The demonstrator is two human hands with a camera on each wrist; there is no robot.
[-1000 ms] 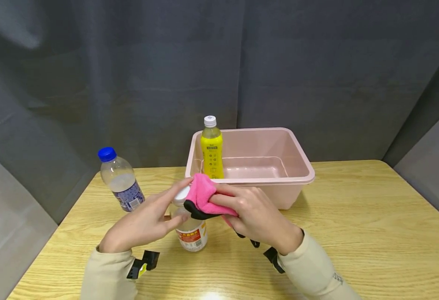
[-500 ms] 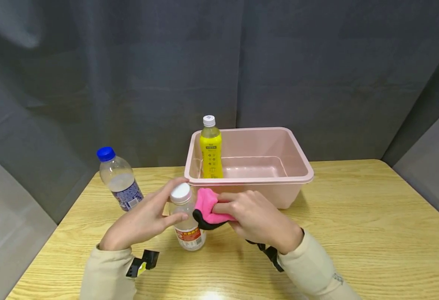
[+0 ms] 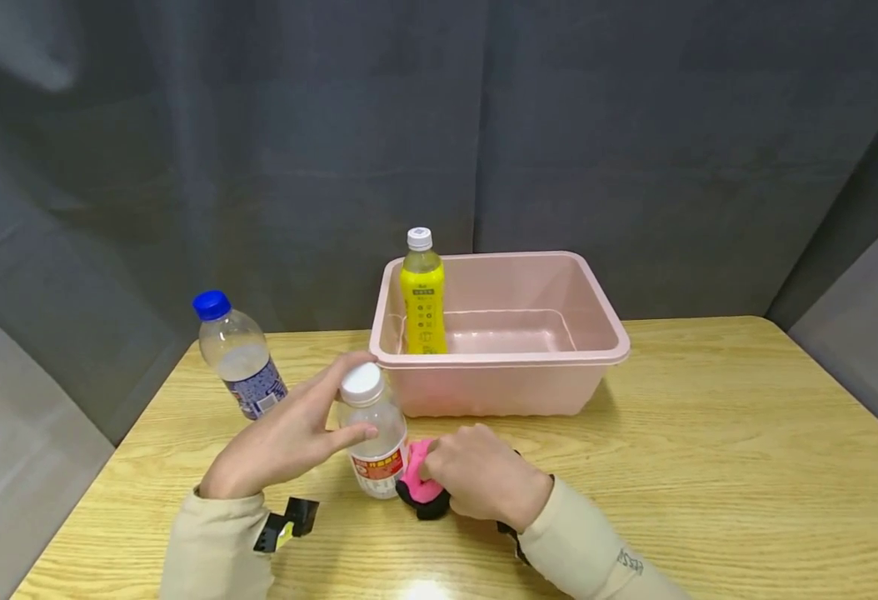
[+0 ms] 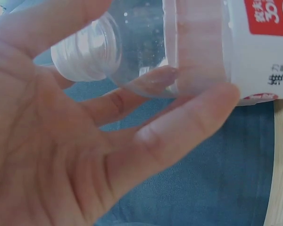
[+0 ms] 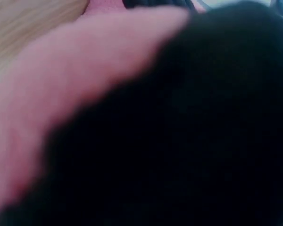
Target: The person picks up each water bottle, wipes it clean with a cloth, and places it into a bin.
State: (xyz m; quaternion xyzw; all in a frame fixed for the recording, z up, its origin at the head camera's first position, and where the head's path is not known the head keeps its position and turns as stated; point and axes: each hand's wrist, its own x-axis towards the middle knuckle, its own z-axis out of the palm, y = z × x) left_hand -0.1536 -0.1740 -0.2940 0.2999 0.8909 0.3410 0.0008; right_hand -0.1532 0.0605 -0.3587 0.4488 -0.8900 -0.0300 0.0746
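Observation:
A clear plastic bottle (image 3: 382,425) with a white cap and a red-and-white label stands upright on the table. My left hand (image 3: 281,433) holds it round the shoulder, the thumb on the near side and the fingers behind; the left wrist view shows thumb and fingers on either side of the bottle (image 4: 141,42). My right hand (image 3: 480,475) grips a bunched pink cloth (image 3: 421,479) with a black edge, against the lower right of the bottle by the label. In the right wrist view the blurred cloth (image 5: 75,61) fills most of the picture.
Behind the hands stands a pale pink plastic basin (image 3: 499,387), with a yellow bottle (image 3: 424,308) upright inside its left end. Left of the left hand is a blue-capped bottle (image 3: 244,362). A grey curtain (image 3: 319,167) hangs behind the wooden table (image 3: 731,442).
My right hand has brought the pink cloth down from beside the bottle's cap to its lower label. The left hand keeps its place on the bottle.

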